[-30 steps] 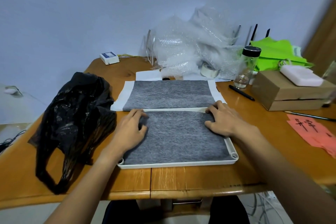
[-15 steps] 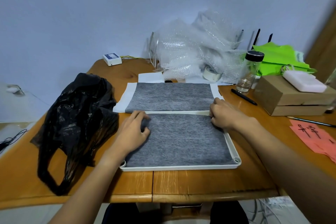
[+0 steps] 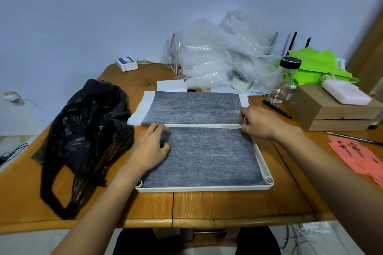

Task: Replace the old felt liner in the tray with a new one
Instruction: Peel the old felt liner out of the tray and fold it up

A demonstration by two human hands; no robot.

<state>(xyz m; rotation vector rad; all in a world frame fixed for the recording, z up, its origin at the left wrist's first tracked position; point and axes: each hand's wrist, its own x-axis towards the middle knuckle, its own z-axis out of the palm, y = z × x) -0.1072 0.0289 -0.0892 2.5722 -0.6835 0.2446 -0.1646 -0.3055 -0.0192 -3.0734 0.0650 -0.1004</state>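
Note:
A white tray (image 3: 207, 188) lies at the table's front edge with a grey felt liner (image 3: 211, 155) inside it. A second grey felt sheet (image 3: 194, 107) rests on white paper just behind the tray. My left hand (image 3: 151, 149) lies on the liner's far left corner, with a fold of felt pinched between thumb and fingers. My right hand (image 3: 259, 123) sits at the tray's far right corner, fingers curled at the rim; whether they grip the liner's edge is hidden.
A crumpled black plastic bag (image 3: 83, 130) lies left of the tray. Bubble wrap (image 3: 223, 54), a tape roll (image 3: 240, 83) and a glass bottle (image 3: 284, 83) stand behind. A black pen (image 3: 276, 108), cardboard boxes (image 3: 331, 109) and pink paper (image 3: 360, 155) are on the right.
My right hand slid from flat on the liner to the tray's far right corner and curled there. My left hand stayed at the far left corner, bunching the felt slightly.

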